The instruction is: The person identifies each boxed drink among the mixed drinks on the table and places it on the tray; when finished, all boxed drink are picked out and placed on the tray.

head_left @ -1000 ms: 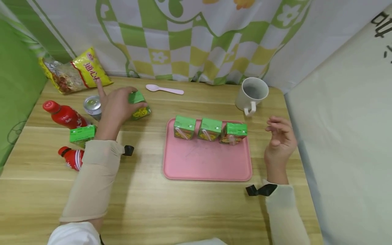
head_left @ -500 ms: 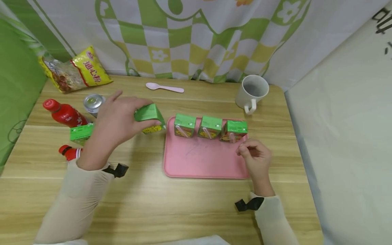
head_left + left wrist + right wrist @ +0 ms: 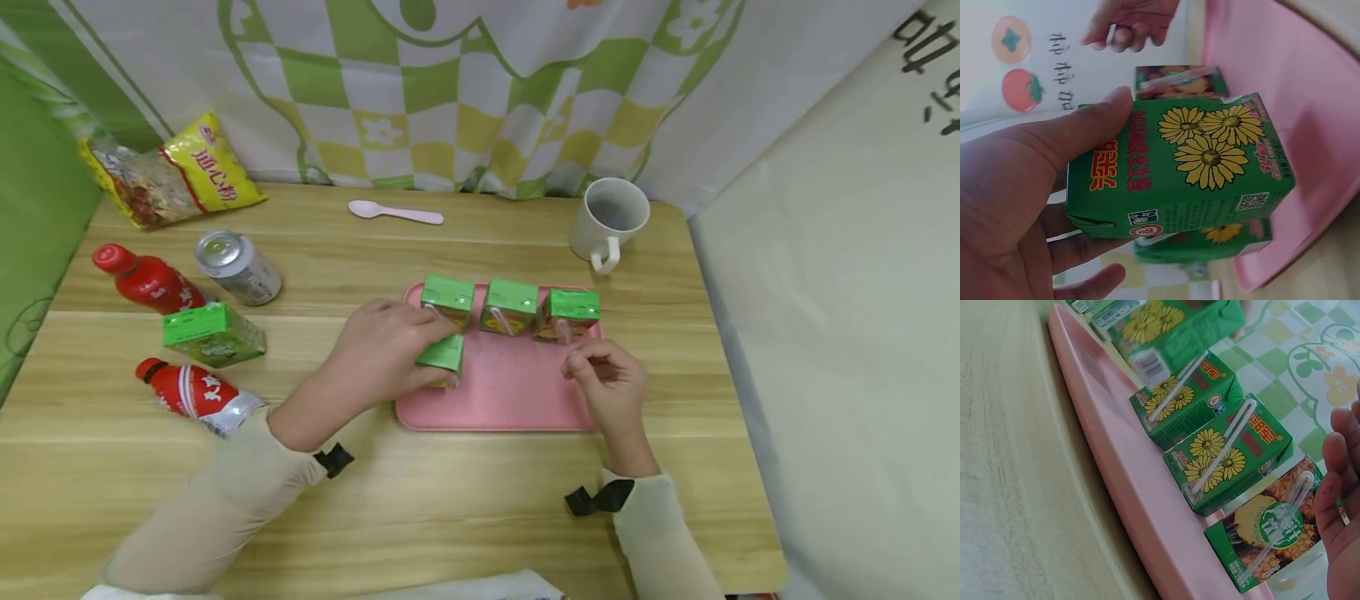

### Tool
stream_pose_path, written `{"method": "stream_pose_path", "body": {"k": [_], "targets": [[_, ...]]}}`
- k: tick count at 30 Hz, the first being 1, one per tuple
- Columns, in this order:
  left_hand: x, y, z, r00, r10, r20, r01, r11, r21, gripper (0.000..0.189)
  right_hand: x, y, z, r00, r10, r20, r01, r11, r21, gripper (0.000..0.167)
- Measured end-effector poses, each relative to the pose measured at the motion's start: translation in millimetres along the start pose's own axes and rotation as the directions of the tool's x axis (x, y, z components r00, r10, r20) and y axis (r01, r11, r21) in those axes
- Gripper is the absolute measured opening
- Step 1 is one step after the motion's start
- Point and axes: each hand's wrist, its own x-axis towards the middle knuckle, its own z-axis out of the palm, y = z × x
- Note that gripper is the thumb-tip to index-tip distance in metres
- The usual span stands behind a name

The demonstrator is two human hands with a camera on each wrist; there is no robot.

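Note:
My left hand grips a green drink carton with yellow flowers, thumb on one face and fingers on the opposite side. It is over the left part of the pink tray. Along the tray's far edge stand two matching flower cartons and, at the right, a carton with a pineapple picture, each with a straw on its front. My right hand hovers by the tray's right edge, fingers loosely curled, nothing visible in it.
A silver can, a red bottle, another green carton and a red-and-silver bottle lie or stand at left. Behind are a yellow food bag, a pink spoon and a white mug.
My left hand has carried the carton from beside the can rightward and nearer, over the tray's left side. My right hand has come left toward the tray, its fingers curling in more.

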Motion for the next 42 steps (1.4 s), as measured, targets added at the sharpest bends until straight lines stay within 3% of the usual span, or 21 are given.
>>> {"method": "stream_pose_path", "body": {"k": [12,21,25,30,34,38,42], "targets": [[10.7,4.3,25.4,0.998,-0.033,0.052,0.032,0.999,0.013,0.059,-3.3,-1,-2,1.0,0.011,0.003,-0.011,1.0,0.001,0.036],[6.9,0.9,31.8,0.999,-0.025,0.024,0.025,1.0,-0.011,0.058,-1.9,3,3,0.999,0.024,0.022,-0.024,1.0,0.018,0.036],[1.1,0.3,27.3,0.999,-0.012,-0.043,0.01,0.999,-0.043,0.057,-1.3,3,4,0.999,0.022,0.039,-0.023,0.999,0.022,0.036],[-14.9,-3.4,15.8,0.986,-0.02,-0.165,0.004,0.995,-0.097,0.059,-0.6,3,6,0.999,0.019,0.045,-0.02,0.999,0.03,0.036],[-35.9,-15.0,3.2,0.964,-0.064,-0.258,0.031,0.991,-0.13,0.058,0.3,3,7,0.999,0.018,0.047,-0.02,0.999,0.039,0.036],[-63.1,-36.1,-10.0,0.936,-0.144,-0.321,0.082,0.977,-0.199,0.053,0.6,3,8,0.999,0.014,0.043,-0.016,0.999,0.04,0.036],[-95.5,-64.2,-24.0,0.909,-0.265,-0.323,0.173,0.942,-0.286,0.049,0.0,3,8,0.999,0.012,0.04,-0.013,0.999,0.036,0.036]]}}
